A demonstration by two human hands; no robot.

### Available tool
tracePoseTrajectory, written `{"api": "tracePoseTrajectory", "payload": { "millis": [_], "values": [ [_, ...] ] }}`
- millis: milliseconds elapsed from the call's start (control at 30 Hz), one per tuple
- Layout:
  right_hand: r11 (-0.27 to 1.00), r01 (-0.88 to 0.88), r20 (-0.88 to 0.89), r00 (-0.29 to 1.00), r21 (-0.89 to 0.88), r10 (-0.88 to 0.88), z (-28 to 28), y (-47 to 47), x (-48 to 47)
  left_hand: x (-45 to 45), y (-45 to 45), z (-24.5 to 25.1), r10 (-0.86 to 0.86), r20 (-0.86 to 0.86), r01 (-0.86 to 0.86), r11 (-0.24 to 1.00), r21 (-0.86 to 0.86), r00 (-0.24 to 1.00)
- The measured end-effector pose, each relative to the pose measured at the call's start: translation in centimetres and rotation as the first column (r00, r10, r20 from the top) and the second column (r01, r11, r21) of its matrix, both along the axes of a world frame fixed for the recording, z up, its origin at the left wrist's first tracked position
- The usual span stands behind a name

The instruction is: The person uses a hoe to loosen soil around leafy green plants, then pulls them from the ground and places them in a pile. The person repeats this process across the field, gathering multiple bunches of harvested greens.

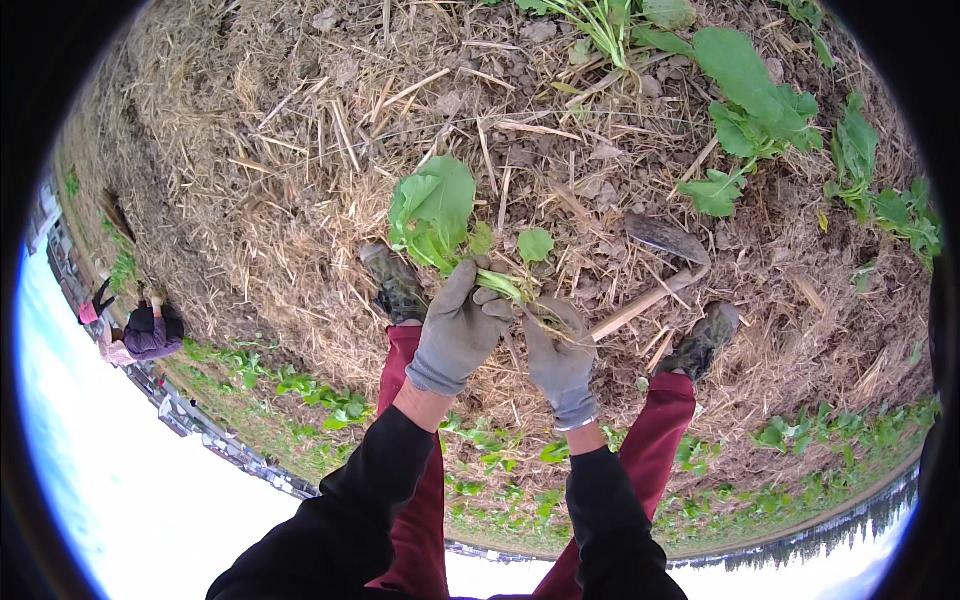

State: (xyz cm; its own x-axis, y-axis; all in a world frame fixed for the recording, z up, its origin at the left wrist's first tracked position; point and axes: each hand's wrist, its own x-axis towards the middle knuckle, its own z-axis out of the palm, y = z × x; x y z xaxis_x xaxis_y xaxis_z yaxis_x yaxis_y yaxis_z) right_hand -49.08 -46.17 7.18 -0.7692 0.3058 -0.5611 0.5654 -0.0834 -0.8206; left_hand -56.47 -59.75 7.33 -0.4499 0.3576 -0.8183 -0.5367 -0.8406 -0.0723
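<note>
Both hands wear grey work gloves and are close together over strawy soil, between my feet. My left hand (466, 319) is closed around the pale stems of a leafy green plant (433, 214), whose broad leaves spread beyond the fingers. At the plant's root end, my right hand (559, 341) has its fingers on the thin, soil-covered roots (551, 319). A sickle-like hand tool with a curved dark metal blade (666, 236) and a wooden handle (637, 309) lies on the ground just right of my right hand.
More leafy plants (772, 112) stand at the upper right, and rows of green plants (495, 450) run behind my feet. My shoes (394, 285) are planted either side of the hands. A person in a purple top (154, 337) is bent over at the far left.
</note>
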Motion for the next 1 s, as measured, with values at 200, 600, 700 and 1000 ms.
{"api": "tracePoseTrajectory", "payload": {
  "millis": [200, 600, 700, 1000],
  "values": [
    [0.976, 0.125, 0.043, 0.992, -0.181, -0.119, 0.8, 0.1, -0.2, 1.9, 1.3, 1.5, -0.072, 0.048, 0.082, 0.971, -0.224, 0.996],
    [0.990, -0.096, -0.088, 0.992, -0.107, 0.087, 3.6, 2.6, -1.3, 4.8, -1.4, 2.7, -0.702, -0.187, 0.717, 0.697, 0.019, 0.687],
    [0.931, -0.291, -0.267, 0.936, -0.219, 0.230, 2.9, 2.9, -0.1, 5.5, -1.5, 2.0, -0.648, -0.116, 0.657, 0.750, 0.074, 0.753],
    [0.828, -0.005, 0.207, 0.967, -0.560, 0.146, 1.7, 4.9, 2.5, 5.6, -1.7, 0.1, -0.547, -0.087, 0.543, 0.837, -0.067, 0.832]
  ]
}}
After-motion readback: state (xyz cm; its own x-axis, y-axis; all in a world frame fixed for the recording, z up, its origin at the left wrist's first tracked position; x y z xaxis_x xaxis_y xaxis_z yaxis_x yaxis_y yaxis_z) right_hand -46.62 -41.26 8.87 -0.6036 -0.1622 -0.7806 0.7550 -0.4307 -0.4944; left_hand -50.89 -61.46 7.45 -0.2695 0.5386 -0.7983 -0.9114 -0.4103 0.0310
